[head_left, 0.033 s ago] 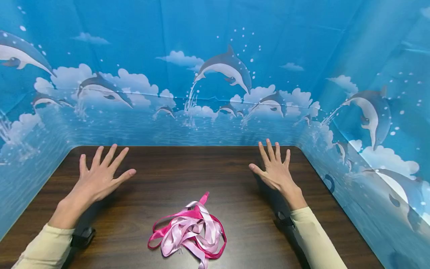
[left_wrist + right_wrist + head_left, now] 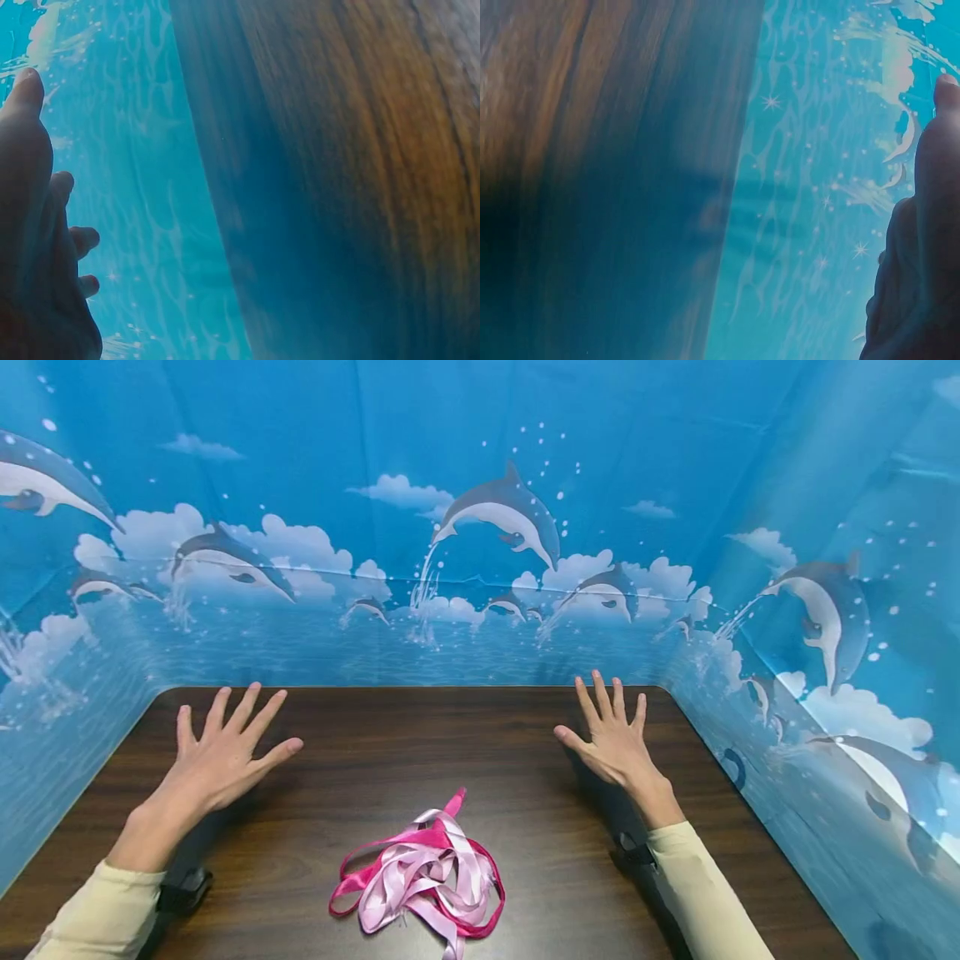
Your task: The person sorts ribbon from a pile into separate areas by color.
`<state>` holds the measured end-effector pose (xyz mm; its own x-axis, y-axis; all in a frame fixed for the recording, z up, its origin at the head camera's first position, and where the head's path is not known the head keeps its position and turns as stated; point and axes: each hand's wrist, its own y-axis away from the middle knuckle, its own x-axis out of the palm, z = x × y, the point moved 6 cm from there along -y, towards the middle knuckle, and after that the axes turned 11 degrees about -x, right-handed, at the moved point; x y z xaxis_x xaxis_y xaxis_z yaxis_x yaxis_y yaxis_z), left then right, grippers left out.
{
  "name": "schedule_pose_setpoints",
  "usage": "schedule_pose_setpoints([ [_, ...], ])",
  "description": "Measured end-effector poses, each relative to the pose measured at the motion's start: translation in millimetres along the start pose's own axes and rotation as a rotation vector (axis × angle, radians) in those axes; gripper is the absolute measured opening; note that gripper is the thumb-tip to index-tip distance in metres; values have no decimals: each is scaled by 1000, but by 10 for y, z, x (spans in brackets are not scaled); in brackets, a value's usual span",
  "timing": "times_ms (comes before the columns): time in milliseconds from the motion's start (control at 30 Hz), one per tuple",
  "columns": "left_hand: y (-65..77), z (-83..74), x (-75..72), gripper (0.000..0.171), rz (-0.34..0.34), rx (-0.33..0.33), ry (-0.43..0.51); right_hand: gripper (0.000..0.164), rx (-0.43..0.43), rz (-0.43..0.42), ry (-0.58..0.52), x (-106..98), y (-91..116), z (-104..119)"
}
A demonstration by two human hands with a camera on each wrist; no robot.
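A loose tangle of ribbons (image 2: 420,881), light pink and bright pink, lies on the dark wooden table (image 2: 420,735) at the near middle in the head view. To its left and farther back, my left hand (image 2: 217,768) is held with fingers spread, palm down, holding nothing. On the other side, my right hand (image 2: 615,747) spreads its fingers the same way and is likewise without any object. Both hands are apart from the ribbons. In the wrist views, the left hand (image 2: 37,225) and right hand (image 2: 922,247) appear dark at the outer edges; no ribbon shows there.
Blue cloth printed with dolphins (image 2: 502,514) and clouds hangs behind the table and along both sides. It meets the table's back edge. Dark wrist devices (image 2: 183,892) sit under both wrists, by the pale sleeves (image 2: 105,910).
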<state>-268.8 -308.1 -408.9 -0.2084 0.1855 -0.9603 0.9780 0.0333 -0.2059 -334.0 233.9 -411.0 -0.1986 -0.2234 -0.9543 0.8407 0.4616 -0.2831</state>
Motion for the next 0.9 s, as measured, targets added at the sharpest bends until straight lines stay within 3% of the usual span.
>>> schedule_pose_setpoints([
  [100,58,9,31,95,13,3,4,92,-5,17,-41,26,11,65],
  [200,148,-57,51,93,67,24,24,90,-20,28,-143,25,0,203],
  [333,251,-394,20,86,186,113,97,81,-79,45,-315,-89,-21,483],
  [433,350,-758,58,77,288,186,194,76,-136,141,-390,-120,17,780],
  [567,521,-1246,236,72,449,202,307,79,-212,320,-375,-1,175,1224],
  [633,597,-1444,307,70,505,204,339,80,-261,366,-345,84,255,1438],
  [767,722,-1684,342,61,526,258,377,69,-373,342,-296,232,354,1758],
  [900,803,-1749,345,44,503,316,386,44,-415,283,-290,297,399,1875],
])
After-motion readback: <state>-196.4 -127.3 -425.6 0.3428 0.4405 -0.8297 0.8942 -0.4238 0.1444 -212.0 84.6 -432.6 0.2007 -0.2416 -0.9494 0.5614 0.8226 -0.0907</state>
